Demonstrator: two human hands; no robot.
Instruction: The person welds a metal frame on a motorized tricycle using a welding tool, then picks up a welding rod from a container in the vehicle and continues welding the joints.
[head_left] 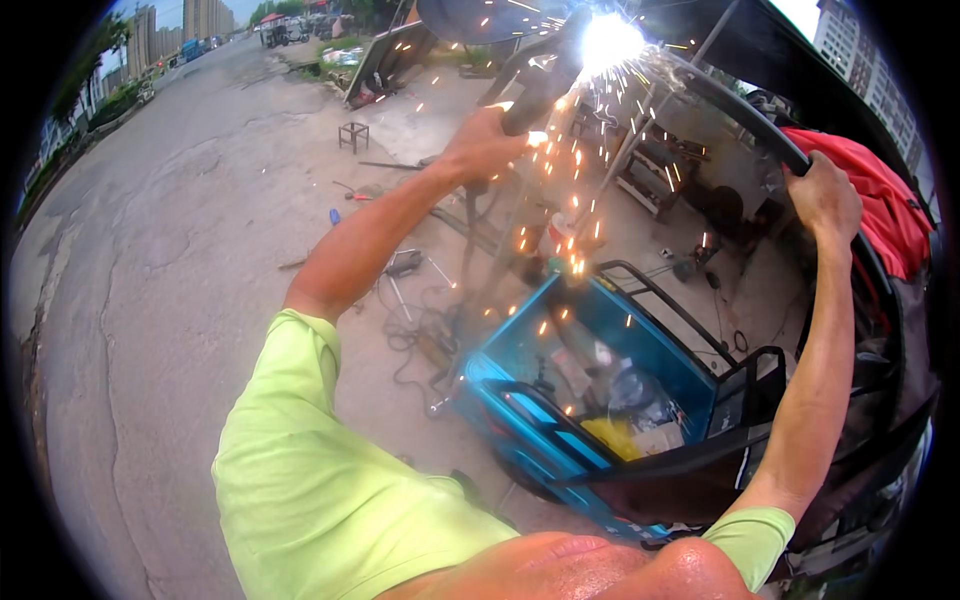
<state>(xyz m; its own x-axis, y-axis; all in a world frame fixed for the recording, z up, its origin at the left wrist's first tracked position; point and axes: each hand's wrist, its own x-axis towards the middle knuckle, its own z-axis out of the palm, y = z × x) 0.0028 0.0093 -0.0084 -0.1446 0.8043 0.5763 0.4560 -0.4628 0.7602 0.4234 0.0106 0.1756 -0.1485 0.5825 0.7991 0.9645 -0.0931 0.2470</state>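
The work looks to be welding in mid-course: an arc is burning, so the joint is probably unfinished, but glare hides it, and how much is done or left cannot be told. The black bar [745,115] slopes from beside the glare, up at the right of centre, down to the right hand [825,197]. A dark piece [540,95] rises from the left hand [483,143] toward the same bright spot; its exact kind is unclear. The person's two hands are well apart, both raised. The left has its fingers closed around the dark piece, and the right is wrapped on the lower end of the bar. The white arc [612,45] lies between them, nearer the left, and orange sparks [575,240] fall below it.

The surface is a broad stretch of grey, cracked pavement [190,260], outdoors beside a road, with tall buildings [160,38] at the upper left and more at the upper right. Below the arc stands a blue cargo bed [485,368], apparently part of a vehicle, with black rails [655,290] along its sides. Red cloth [880,205] hangs just beside the right hand. Farther off is a small stool frame [353,137]; nearer, cables [425,345] tangle on the ground. Inside the bed lie a clear plastic bag [632,388] and, smaller, something yellow [612,437].
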